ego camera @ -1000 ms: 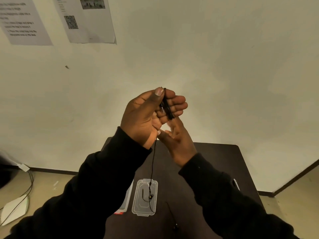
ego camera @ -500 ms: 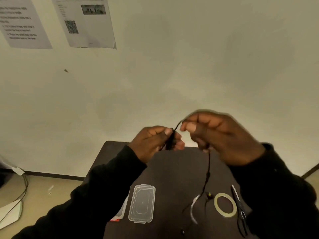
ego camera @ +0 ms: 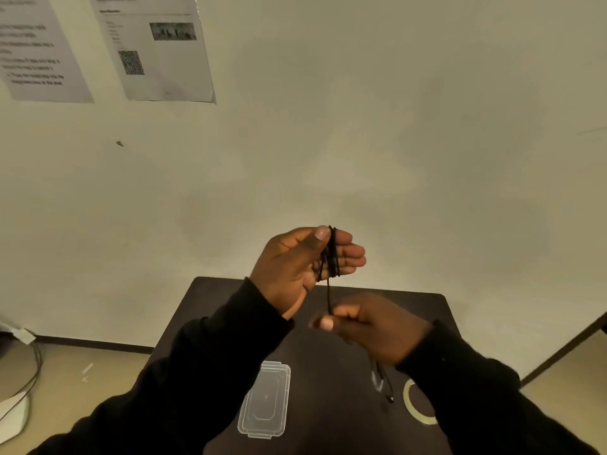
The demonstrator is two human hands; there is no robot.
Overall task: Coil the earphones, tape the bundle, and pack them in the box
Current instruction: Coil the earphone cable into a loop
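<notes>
Your left hand [ego camera: 295, 261] raised above desk [ego camera: 423, 307], fingers together, black earphones [ego camera: 331, 254] cord looped around them, thumb pressing coil. Your right hand [ego camera: 371, 326] lower, pinched shut on cord's free run (blurred), strand taut between hands. Loose end dangles near tape roll [ego camera: 415, 407]. Clear box [ego camera: 265, 400] lies on desk, just left of centre.

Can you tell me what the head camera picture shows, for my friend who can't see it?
A person's left hand is raised with black earphone cable looped around its fingers, while the right hand pinches the strand hanging below. Under the hands, a dark table holds a clear plastic box and a roll of tape.
</notes>
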